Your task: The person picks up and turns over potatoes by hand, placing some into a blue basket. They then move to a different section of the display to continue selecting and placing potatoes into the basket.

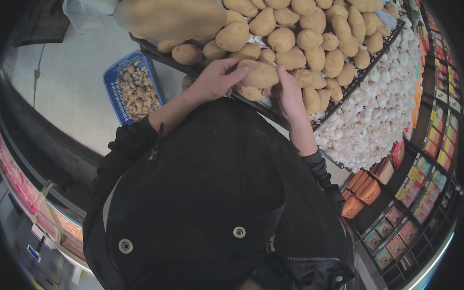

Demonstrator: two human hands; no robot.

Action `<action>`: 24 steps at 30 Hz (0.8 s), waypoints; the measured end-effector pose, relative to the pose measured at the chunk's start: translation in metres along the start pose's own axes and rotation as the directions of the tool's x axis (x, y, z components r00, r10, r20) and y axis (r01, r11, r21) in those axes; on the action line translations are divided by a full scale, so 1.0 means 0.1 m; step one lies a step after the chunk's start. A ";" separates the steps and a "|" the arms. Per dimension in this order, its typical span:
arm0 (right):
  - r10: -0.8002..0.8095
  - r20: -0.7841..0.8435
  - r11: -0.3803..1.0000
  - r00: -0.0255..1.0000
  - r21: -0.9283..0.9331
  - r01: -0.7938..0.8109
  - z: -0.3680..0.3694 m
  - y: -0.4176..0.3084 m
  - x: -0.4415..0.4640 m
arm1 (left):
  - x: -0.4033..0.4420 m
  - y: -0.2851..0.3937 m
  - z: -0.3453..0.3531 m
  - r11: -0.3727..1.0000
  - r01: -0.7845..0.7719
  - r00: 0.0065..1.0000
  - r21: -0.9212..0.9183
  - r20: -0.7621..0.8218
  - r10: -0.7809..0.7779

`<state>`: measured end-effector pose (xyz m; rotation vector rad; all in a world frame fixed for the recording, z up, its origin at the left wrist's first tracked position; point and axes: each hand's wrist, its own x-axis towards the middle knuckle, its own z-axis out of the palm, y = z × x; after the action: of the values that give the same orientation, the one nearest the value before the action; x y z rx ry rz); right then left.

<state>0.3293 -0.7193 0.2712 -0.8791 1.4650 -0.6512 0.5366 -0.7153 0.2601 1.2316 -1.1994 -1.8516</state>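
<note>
A large pale potato (260, 74) is held level between my two hands, over the near edge of the potato display. My left hand (220, 79) grips its left end, with the thumb on top. At the right end, my right hand (290, 92) presses its thumb and fingers against the same potato. Many loose potatoes (281, 40) lie heaped just beyond my hands in a black-edged bin. Another potato (250, 93) shows just below the held one, partly covered by my fingers.
White garlic bulbs (363, 114) are piled right of the potatoes. A blue basket (110, 79) of ginger-like roots stands on the floor at the left. Shelves of packaged goods (409, 189) line the right side. A clear plastic bag (86, 12) hangs at the upper left.
</note>
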 end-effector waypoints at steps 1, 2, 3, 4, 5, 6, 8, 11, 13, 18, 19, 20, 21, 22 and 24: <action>-0.036 0.051 0.999 0.998 -0.025 0.037 -0.03 0.01 0.02 | 0.01 -0.01 -0.01 1.000 -0.002 1.000 -0.023 -0.006 0.002; -0.070 0.102 0.996 0.992 -0.048 0.075 -0.06 0.03 0.04 | 0.03 -0.02 -0.02 0.999 -0.004 1.000 -0.047 -0.012 0.003; -0.085 0.127 0.994 0.988 -0.056 0.092 -0.06 0.04 0.04 | 0.03 -0.03 -0.03 0.998 -0.002 1.000 -0.057 -0.014 0.001; -0.061 0.122 0.998 0.991 0.004 0.061 -0.04 0.04 0.03 | 0.02 -0.02 -0.05 0.998 0.004 1.000 -0.068 -0.001 -0.004; -0.038 0.122 0.998 0.992 0.062 0.031 -0.02 0.04 0.02 | 0.01 -0.02 -0.08 0.997 0.009 1.000 -0.079 0.009 -0.008; -0.027 0.124 0.996 0.992 0.091 0.015 -0.01 0.04 0.02 | 0.01 -0.02 -0.12 0.996 0.012 1.000 -0.084 0.012 -0.011; 0.033 0.074 0.979 0.997 0.200 -0.047 -0.02 0.06 0.03 | -0.02 -0.03 -0.23 0.949 -0.055 0.990 0.311 -0.106 0.092; 0.095 0.023 0.945 0.995 0.312 -0.098 -0.06 0.06 0.05 | -0.04 -0.14 -0.31 0.624 0.033 0.985 0.781 -0.130 0.110; 0.073 0.109 0.891 0.991 0.439 -0.113 -0.20 0.19 0.08 | -0.06 -0.08 -0.22 0.451 0.115 0.989 0.885 -0.146 0.035; -0.471 0.575 0.692 0.669 0.711 -0.124 -0.60 0.59 0.19 | 0.03 -0.18 -0.05 0.308 0.200 0.978 0.930 -0.209 -0.002; -0.472 0.565 0.689 0.677 0.715 -0.117 -0.55 0.48 0.17 | 0.01 -0.23 -0.08 0.337 0.193 0.977 0.922 -0.212 0.021; -0.474 0.540 0.680 0.696 0.726 -0.100 -0.50 0.38 0.15 | 0.00 -0.28 -0.11 0.389 0.173 0.975 0.905 -0.213 0.063; -0.474 0.526 0.676 0.706 0.732 -0.091 -0.48 0.33 0.14 | -0.03 -0.33 -0.15 0.415 0.161 0.974 0.895 -0.213 0.083; -0.453 0.486 0.679 0.748 0.731 -0.063 -0.48 0.33 0.15 | -0.07 -0.36 -0.19 0.548 0.119 0.971 0.828 -0.211 0.110; -0.421 0.416 0.684 0.806 0.730 -0.020 -0.46 0.33 0.16 | -0.15 -0.38 -0.27 0.718 0.043 0.966 0.695 -0.213 0.148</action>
<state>0.2795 -0.7188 0.2395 -0.5389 0.4771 -0.9499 0.5672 -0.6966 0.2264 1.7395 -1.8402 -1.1403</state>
